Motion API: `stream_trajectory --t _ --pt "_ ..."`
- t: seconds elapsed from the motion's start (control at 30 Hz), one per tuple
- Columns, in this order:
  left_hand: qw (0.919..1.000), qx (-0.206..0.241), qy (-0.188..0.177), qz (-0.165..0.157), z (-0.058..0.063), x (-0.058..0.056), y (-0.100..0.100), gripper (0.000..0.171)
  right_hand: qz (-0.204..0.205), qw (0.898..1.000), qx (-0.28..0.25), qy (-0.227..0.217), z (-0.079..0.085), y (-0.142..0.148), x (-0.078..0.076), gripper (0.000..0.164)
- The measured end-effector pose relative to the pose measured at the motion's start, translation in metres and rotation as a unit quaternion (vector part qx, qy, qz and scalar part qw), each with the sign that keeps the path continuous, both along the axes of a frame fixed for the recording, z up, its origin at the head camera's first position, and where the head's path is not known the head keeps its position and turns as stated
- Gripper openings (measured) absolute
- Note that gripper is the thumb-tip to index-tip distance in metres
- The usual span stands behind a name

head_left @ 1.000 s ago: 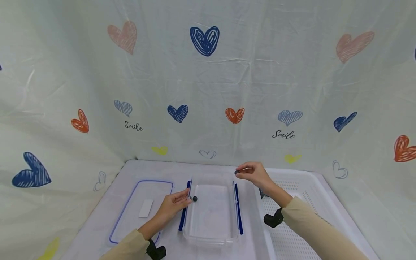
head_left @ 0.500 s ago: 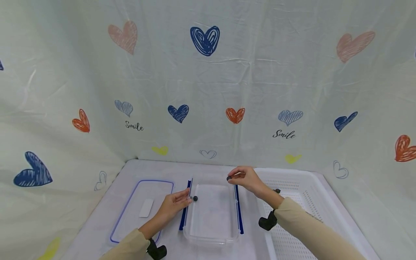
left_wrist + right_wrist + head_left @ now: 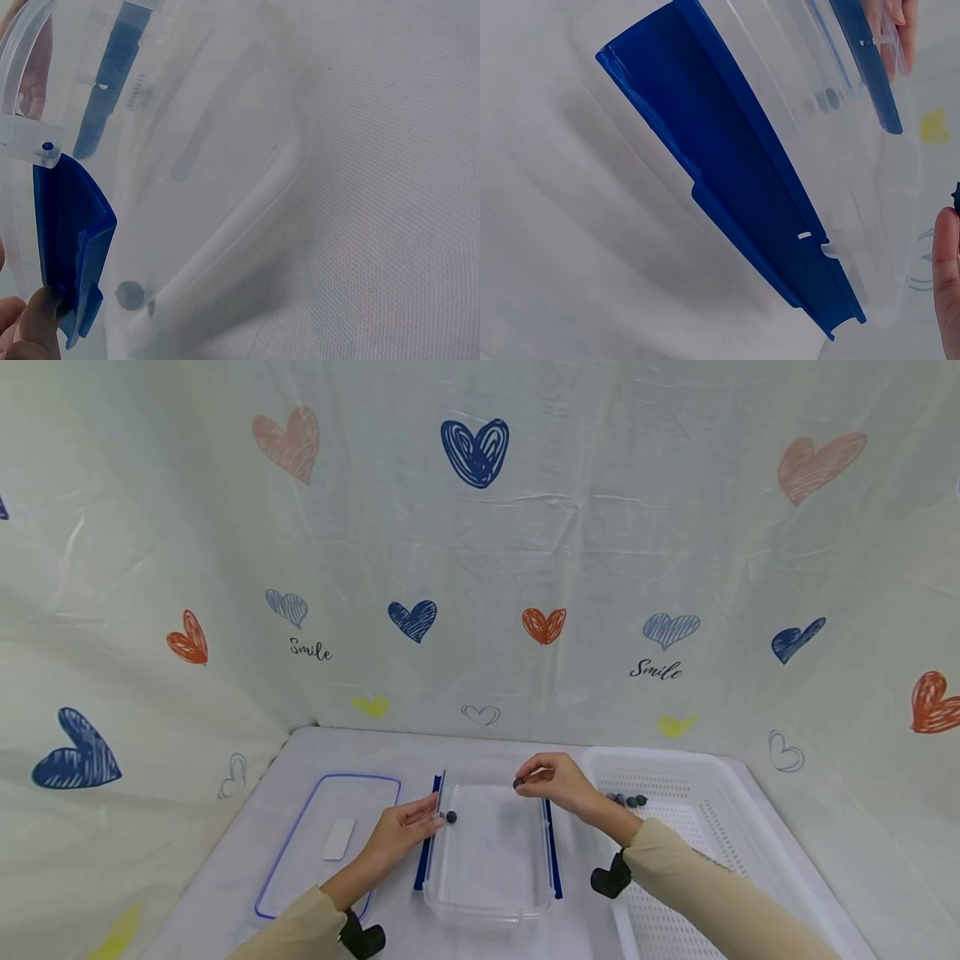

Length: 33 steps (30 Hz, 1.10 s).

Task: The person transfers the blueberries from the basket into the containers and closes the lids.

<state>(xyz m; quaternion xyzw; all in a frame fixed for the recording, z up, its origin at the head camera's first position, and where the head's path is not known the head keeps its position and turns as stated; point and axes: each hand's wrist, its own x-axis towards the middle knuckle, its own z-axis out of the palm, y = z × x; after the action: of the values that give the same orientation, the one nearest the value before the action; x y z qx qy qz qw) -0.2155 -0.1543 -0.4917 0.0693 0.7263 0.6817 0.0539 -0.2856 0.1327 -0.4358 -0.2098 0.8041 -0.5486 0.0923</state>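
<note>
In the head view my right hand (image 3: 551, 781) pinches a blueberry (image 3: 518, 782) above the far right corner of a clear plastic container (image 3: 491, 914). That blueberry (image 3: 956, 196) shows only partly at the edge of the right wrist view. The container stands unlidded with its blue side clips (image 3: 727, 150) hanging down. My left hand (image 3: 401, 835) holds its left side, the fingertips at the blue clip (image 3: 71, 232) there. Another blueberry (image 3: 452, 817) lies inside by the left wall, blurred through the plastic in the left wrist view.
To the left lies a clear lid (image 3: 300, 835) with a blue seal, a small white rectangular piece (image 3: 339, 839) on it. At the right is a white perforated basket (image 3: 742, 852) with several blueberries (image 3: 632, 802). A heart-printed curtain (image 3: 480, 552) hangs behind the white table (image 3: 315, 747).
My right hand has moved left and nearer, from beyond the container's right side to over its far right corner, carrying the blueberry. Blueberries in the basket came into view. The left hand stayed put.
</note>
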Motion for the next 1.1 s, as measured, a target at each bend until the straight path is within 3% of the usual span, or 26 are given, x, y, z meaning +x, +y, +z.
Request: stream_trajectory --t 0.27,0.53,0.63,0.8,1.1 --pt "1.0 -0.001 -0.003 0.003 0.002 0.0 0.001 0.056 0.02 1.0 0.01 -0.003 -0.003 -0.005 0.004 0.02" --pt "1.0 0.001 -0.001 0.003 0.001 0.0 0.001 0.057 0.02 0.999 0.023 0.027 0.024 -0.006 0.021 0.015" --pt "1.0 -0.001 0.0 0.002 0.001 0.0 0.001 0.057 0.008 0.999 0.029 0.02 0.033 -0.003 0.023 0.017" --pt "1.0 -0.003 -0.002 0.005 0.0 0.0 0.0 0.057 -0.01 1.0 0.022 0.011 0.037 0.006 0.018 0.02" --pt "1.0 0.002 -0.002 0.005 -0.002 0.0 0.0 0.057 -0.039 0.999 -0.007 0.013 0.026 0.029 0.002 0.026"
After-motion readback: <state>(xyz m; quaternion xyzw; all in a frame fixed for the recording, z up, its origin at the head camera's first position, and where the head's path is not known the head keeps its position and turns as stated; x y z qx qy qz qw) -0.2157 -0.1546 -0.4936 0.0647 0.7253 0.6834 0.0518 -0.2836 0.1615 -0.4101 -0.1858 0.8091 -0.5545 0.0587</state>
